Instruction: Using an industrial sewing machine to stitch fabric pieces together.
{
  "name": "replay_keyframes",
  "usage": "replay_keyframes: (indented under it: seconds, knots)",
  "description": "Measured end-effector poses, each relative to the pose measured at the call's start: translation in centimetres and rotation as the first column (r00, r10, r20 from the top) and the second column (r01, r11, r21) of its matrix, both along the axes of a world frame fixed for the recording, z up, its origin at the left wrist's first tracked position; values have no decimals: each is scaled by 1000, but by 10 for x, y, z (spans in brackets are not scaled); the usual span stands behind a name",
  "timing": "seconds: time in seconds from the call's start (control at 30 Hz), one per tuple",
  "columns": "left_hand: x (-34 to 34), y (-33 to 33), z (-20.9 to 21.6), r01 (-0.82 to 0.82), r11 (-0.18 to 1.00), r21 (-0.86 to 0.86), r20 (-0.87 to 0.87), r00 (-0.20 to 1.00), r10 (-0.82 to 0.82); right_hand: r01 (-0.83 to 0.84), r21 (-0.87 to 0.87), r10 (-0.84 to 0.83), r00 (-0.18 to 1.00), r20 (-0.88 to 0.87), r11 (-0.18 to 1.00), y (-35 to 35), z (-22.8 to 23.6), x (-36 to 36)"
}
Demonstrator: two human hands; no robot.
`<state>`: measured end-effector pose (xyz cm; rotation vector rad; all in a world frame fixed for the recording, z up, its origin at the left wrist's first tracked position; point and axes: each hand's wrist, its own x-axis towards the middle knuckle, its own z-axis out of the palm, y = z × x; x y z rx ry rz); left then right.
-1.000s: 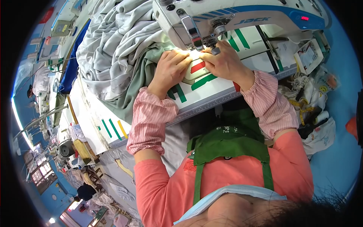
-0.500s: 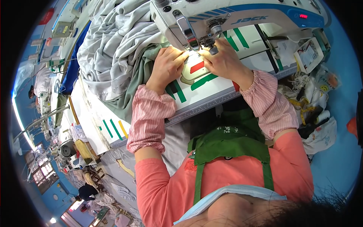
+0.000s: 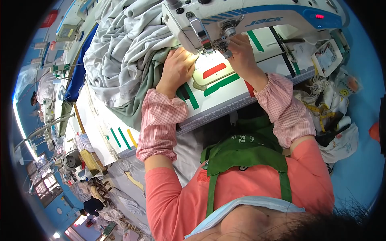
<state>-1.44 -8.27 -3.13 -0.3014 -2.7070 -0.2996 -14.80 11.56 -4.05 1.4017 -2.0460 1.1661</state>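
Beside the lit needle area of the white-and-blue metal sewing machine (image 3: 257, 18), I see more bare tabletop between the 2 hands than 1 second ago. The right hand (image 3: 244, 55) has drawn off to the right, its bent fingers partly behind a dark round knob (image 3: 227, 54); I cannot tell whether they pinch anything. The left hand (image 3: 177, 69) stays about where it was, fingers curled and pressed together at the edge of a soft grey-green cloth (image 3: 146, 86); whether it grips the cloth, I cannot tell.

That cloth lies left of the machine's head, falling in loose folds toward the near edge. Against its left side, a smooth light-grey fabric heap (image 3: 124, 52) rises in deep, rounded creases.

A flat red strip (image 3: 214, 70), partly covered earlier, now shows whole on the smooth white tabletop (image 3: 211, 100), with a longer green strip (image 3: 221, 84) nearer. Pink-striped sleeve covers (image 3: 163, 116) bunch in gathered wrinkles around both forearms.
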Motion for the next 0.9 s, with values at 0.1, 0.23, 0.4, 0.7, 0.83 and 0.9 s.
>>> replay_keyframes:
  seconds: [0.1, 0.23, 0.4, 0.7, 0.83, 0.9]
  knots:
    - [1, 0, 1, 8, 1000, 6, -7, 1000, -8, 11, -33, -11, 1000, 9, 999, -1, 0, 1]
    - [1, 2, 0, 44, 999, 17, -55, 998, -43, 21, -30, -21, 1000, -7, 999, -1, 1, 0]
    - [2, 6, 3, 93, 995, 38, -40, 995, -91, 32, -19, -32, 999, -16, 999, 1, -1, -1]
    - [4, 7, 3, 121, 992, 42, -63, 991, -118, -8, 6, 8, 1000, -2, 1000, 7, 1, -1]
    - [3, 4, 2, 61, 997, 35, -58, 997, -59, -14, 4, 14, 1000, 0, 1000, 8, 2, 2]
    - [4, 3, 3, 29, 1000, 12, -51, 998, -29, -13, 4, 13, 1000, 16, 1000, 8, 2, 0]
